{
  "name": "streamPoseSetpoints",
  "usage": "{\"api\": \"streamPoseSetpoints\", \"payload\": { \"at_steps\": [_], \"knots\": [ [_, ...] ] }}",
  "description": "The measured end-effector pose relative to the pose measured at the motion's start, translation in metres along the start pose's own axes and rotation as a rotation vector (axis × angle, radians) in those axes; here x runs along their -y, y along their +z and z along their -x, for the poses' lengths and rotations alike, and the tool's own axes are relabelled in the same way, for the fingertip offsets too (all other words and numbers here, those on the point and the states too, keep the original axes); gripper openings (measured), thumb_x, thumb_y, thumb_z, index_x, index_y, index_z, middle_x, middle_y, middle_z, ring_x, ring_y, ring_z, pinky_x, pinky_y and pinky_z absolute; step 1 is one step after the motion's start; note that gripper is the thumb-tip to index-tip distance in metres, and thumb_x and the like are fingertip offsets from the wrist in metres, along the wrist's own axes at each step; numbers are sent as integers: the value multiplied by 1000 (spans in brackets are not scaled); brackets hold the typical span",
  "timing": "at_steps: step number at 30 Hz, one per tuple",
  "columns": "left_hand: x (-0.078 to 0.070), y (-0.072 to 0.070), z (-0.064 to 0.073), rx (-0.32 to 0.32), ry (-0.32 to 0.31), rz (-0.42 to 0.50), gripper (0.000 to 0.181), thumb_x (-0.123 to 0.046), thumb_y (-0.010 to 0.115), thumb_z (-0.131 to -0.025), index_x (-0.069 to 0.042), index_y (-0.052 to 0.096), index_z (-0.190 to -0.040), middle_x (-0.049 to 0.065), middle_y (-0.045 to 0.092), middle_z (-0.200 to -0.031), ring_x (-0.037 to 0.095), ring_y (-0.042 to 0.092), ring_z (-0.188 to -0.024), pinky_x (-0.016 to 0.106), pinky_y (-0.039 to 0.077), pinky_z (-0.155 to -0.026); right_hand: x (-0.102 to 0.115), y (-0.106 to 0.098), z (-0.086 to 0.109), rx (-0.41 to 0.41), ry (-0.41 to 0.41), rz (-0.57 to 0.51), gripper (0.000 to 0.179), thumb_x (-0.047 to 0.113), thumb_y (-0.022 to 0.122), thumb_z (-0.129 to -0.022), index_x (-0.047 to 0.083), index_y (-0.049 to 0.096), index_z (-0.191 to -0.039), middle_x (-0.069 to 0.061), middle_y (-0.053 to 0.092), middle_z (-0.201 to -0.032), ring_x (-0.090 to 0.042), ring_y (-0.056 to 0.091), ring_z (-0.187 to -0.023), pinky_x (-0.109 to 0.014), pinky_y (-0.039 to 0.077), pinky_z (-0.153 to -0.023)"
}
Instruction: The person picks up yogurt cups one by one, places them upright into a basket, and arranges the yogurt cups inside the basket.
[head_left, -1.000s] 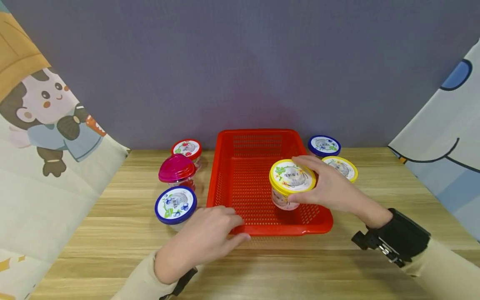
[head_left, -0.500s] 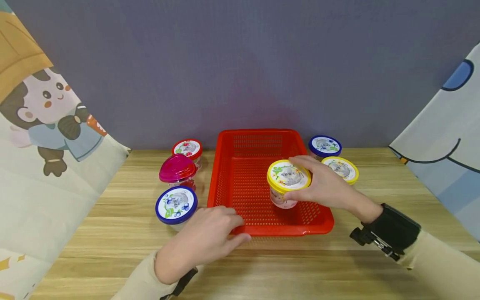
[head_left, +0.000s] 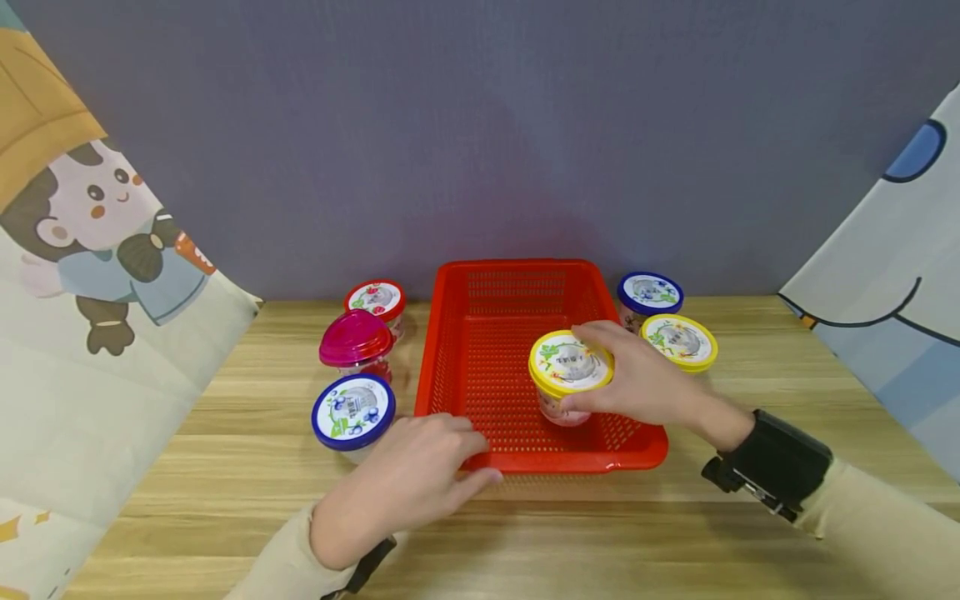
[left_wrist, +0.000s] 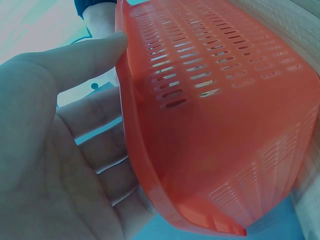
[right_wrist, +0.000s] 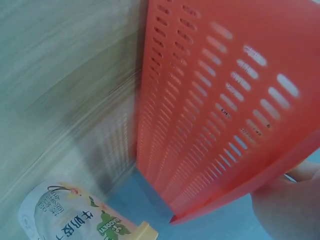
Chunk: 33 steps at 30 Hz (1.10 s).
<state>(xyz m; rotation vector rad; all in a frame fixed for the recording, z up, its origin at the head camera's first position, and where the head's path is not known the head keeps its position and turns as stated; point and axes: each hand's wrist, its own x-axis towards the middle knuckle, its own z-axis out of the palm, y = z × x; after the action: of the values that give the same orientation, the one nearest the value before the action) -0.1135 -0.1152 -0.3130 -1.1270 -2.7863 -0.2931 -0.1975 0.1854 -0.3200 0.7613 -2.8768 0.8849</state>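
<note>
In the head view, my right hand (head_left: 645,375) grips a plastic dessert cup (head_left: 567,364) by its yellow lid, thumb on the near side and fingers behind. The cup is inside the red mesh basket (head_left: 555,461), toward its near right part. My left hand (head_left: 408,462) holds the basket's near left corner, fingers over the rim and thumb in front. The left wrist view shows the thumb and fingers at the basket's rim (left_wrist: 142,155). In the right wrist view, part of my right hand (right_wrist: 290,205) shows past the basket's rim, and the gripped cup is hidden.
Left of the basket stand cups with a red lid (head_left: 375,298), a pink domed lid (head_left: 356,337) and a blue lid (head_left: 353,411). To its right are another blue-lidded cup (head_left: 650,293) and another yellow-lidded cup (head_left: 679,342). A grey wall (head_left: 510,142) rises behind.
My right hand has moved slightly left with the yellow-lidded cup and, most recently, lower toward the basket floor. My left hand and the basket have stayed put.
</note>
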Motion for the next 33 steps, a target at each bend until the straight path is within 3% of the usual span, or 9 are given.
{"api": "streamPoseSetpoints", "payload": {
  "at_steps": [20, 28, 33],
  "knots": [
    [0, 1, 0, 1, -2, -1, 22, -41, 72, -94, -20, 76, -92, -11, 61, -76, 6, 53, -66, 24, 43, -57, 3, 5, 1, 29, -27, 60, 108, 64, 85, -71, 0, 46, -149, -11, 48, -146, -28, 54, -124, -54, 44, -103],
    [0, 1, 0, 5, -5, 2, 22, -42, 71, -94, -20, 76, -93, -11, 61, -76, 5, 53, -67, 24, 43, -57, 4, 7, 1, 46, -10, 59, 110, 62, 85, -71, 1, 42, -152, -14, 43, -152, -31, 50, -130, -57, 42, -105],
    [0, 1, 0, 2, -3, 2, 22, -41, 71, -94, -20, 76, -93, -11, 61, -76, 5, 53, -67, 24, 43, -58, 3, 4, 2, 53, 2, 11, 110, 58, 85, -74, 3, 36, -155, -17, 35, -159, -35, 40, -141, -60, 37, -109]
  ]
}}
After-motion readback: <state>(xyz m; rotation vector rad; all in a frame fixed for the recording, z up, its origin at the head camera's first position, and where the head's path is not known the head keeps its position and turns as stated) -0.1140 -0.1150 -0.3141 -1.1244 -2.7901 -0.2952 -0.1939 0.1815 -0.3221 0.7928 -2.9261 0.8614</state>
